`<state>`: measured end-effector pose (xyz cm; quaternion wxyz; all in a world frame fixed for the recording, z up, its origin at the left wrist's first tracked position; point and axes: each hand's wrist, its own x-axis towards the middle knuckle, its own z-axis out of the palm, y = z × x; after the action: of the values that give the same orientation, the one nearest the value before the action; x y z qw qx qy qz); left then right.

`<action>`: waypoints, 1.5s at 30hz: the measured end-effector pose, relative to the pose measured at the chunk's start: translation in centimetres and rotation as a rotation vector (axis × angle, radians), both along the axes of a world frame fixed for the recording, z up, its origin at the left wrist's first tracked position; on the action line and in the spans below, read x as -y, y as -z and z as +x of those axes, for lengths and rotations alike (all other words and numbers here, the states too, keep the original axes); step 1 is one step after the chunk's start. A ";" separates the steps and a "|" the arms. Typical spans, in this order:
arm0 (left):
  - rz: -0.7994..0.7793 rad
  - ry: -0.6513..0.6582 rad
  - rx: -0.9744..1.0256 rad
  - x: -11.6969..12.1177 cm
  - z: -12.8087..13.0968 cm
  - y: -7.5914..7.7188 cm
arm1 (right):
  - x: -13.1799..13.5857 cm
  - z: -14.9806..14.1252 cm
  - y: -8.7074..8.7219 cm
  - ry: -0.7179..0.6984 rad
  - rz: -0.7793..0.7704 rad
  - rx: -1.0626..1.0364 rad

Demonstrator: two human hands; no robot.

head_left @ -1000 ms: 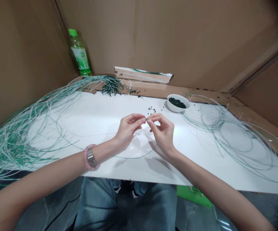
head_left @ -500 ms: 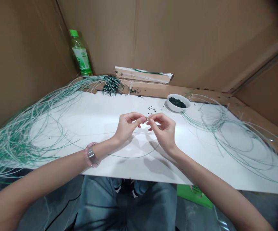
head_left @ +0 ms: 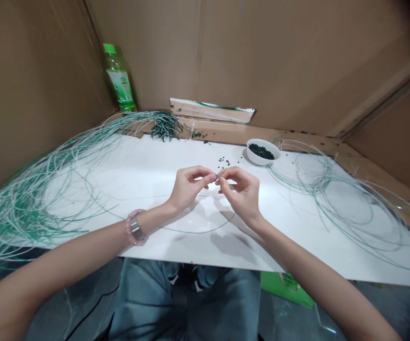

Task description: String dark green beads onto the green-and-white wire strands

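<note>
While the left hand (head_left: pixel 191 187) and right hand (head_left: pixel 242 195) pinch together at the fingertips, a thin green-and-white wire (head_left: pixel 198 232) runs side to side between them, just above the middle of a white board (head_left: pixel 144 175), sagging in a loop toward the person. Just past them, a round white bowl (head_left: pixel 262 159) holds tiny dark green pieces (head_left: pixel 261 151).

two hands (head_left: pixel 191 187), one bottle (head_left: pixel 119 78), one bowl (head_left: pixel 262 161), two wire tangles (head_left: pixel 23 218)
</note>
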<state>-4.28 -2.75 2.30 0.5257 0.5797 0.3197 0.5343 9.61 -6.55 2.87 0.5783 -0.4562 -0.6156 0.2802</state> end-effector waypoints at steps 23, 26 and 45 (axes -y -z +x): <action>0.281 -0.058 -0.293 -1.0 -0.9 0.8 | -1.9 1.7 -0.3 -0.086 -0.204 0.163; 0.269 -0.054 -0.310 -1.5 -0.9 1.3 | -2.3 2.1 -0.3 -0.125 -0.244 0.234; 0.361 0.053 -0.728 -10.6 1.7 1.4 | -4.7 4.0 0.0 0.155 -0.105 -0.229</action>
<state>-2.61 7.85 0.94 0.2816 0.8219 0.3709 0.3279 13.62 -1.82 2.85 0.6402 -0.4968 -0.4930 0.3168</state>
